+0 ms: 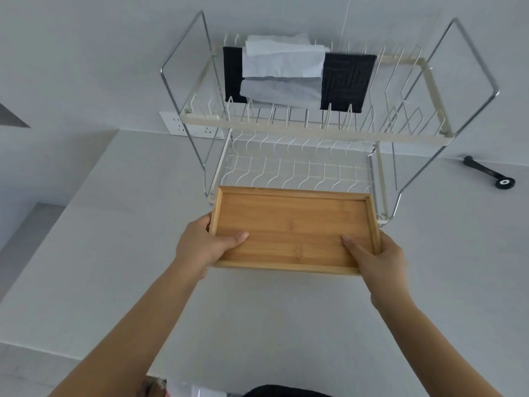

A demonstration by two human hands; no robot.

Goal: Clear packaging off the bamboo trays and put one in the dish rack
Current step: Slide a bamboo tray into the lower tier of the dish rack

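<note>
Between the two hands, a flat rectangular honey-coloured bamboo tray with a raised rim (292, 229) is being held level above the pale grey countertop (114, 253), bare of any wrapping that can be seen. The left hand (204, 246) is gripping the tray's near left corner, thumb lying on the inner floor and fingers hidden underneath; the right hand (378, 260) is clamping the near right corner the same way. Just beyond the fingertips, the tray's far edge is overlapping the front lip of the lower shelf of the two-tier white wire dish rack with chrome side frames (300, 167), though whether it is touching the wire cannot be told. Above the hands, the upper shelf is carrying a black quilted cloth (347, 81) and folded white paper sheets (283, 64). Trouble looks most likely at the entry: both grips are sitting on the near edge only, so the far end could dip and snag on the wavy wire dividers, or the right corner could knock the rack's front post. A hard push might shove the light rack backward towards the white wall socket (183, 126). Well off to the right of the right hand, a black handled tool (489, 173) is lying clear of the path.
</note>
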